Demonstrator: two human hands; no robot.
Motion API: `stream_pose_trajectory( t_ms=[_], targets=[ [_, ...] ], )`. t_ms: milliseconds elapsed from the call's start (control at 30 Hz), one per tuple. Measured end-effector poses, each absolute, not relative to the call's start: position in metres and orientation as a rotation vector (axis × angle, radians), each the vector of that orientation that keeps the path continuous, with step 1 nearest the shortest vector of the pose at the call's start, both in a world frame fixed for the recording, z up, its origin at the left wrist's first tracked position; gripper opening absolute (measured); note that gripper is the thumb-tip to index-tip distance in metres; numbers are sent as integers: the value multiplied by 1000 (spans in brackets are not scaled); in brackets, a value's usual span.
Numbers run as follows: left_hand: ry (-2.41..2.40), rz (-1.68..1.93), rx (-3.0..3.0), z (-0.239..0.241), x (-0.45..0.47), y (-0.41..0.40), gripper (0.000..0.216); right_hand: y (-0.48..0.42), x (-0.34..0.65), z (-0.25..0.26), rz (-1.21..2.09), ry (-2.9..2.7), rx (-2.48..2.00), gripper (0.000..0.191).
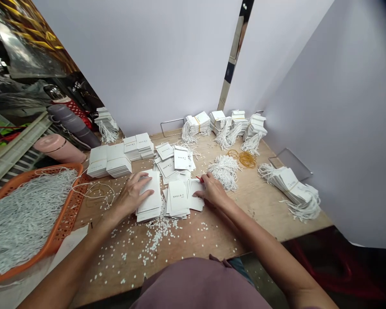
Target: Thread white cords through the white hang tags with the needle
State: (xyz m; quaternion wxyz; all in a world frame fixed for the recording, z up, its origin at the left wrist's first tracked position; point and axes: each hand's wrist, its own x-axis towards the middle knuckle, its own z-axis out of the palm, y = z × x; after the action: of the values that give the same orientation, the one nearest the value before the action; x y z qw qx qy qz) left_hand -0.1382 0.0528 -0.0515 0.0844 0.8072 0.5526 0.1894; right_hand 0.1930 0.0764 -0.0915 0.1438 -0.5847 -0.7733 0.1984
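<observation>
My left hand (135, 191) lies on a stack of blank white cards (153, 193), its thumb and fingers apart. My right hand (212, 189) is closed around a thin red-handled tool (199, 179); its working end is too small to make out. The right thumb touches a white card (196, 201) at the edge of the middle pile. Between my hands sits a pile of white printed tags (177, 195), their lettering facing up. Behind it, more printed tags (169, 165) lie loosely spread with white strings among them.
An orange basket (59, 227) full of white strings stands at left, near a pink bottle (59, 146). Banded stacks of cards (109, 159) line the back left. Strung tag bundles (197, 123), loose strings (225, 171) and rubber bands (247, 159) lie rightward. Paper dots (157, 234) litter the table.
</observation>
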Motion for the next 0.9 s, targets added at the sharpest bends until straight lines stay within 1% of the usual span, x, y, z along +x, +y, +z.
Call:
stream_pose_trajectory(
  t_ms=[67, 133, 267, 400, 467, 567, 667, 700, 800, 833, 900],
  targets=[
    [1594, 622, 2325, -47, -130, 45, 37, 77, 195, -92, 584, -2218, -1648, 27],
    [1576, 658, 2236, -44, -125, 41, 37, 75, 196, -96, 583, -2219, -1587, 14],
    [1552, 624, 2138, -45, -111, 43, 38, 66, 195, -104, 586, -2198, -1480, 2],
    [1488, 453, 2236, -54, -89, 57, 52, 61, 198, -104, 592, -2034, -1357, 12],
    [1480, 370, 2289, -58, -80, 63, 56, 59, 207, -100, 598, -1915, -1313, 16],
    [1476, 338, 2346, -59, -73, 67, 49, 51, 225, -94, 647, -1750, -1318, 22],
    [1464, 443, 2376, -59, -70, 63, 43, 41, 240, -91, 793, -1595, -1377, 29],
    [1466, 503, 2369, -58, -68, 60, 38, 39, 243, -91, 853, -1549, -1386, 30],
    [1471, 663, 2198, -59, -56, 48, 15, 33, 244, -91, 992, -1452, -1372, 30],
    [1462, 688, 2121, -59, -51, 45, 12, 32, 242, -91, 1020, -1431, -1364, 30],
    [1426, 709, 2043, -60, -45, 41, 13, 30, 240, -90, 1051, -1404, -1356, 30]
  ],
)
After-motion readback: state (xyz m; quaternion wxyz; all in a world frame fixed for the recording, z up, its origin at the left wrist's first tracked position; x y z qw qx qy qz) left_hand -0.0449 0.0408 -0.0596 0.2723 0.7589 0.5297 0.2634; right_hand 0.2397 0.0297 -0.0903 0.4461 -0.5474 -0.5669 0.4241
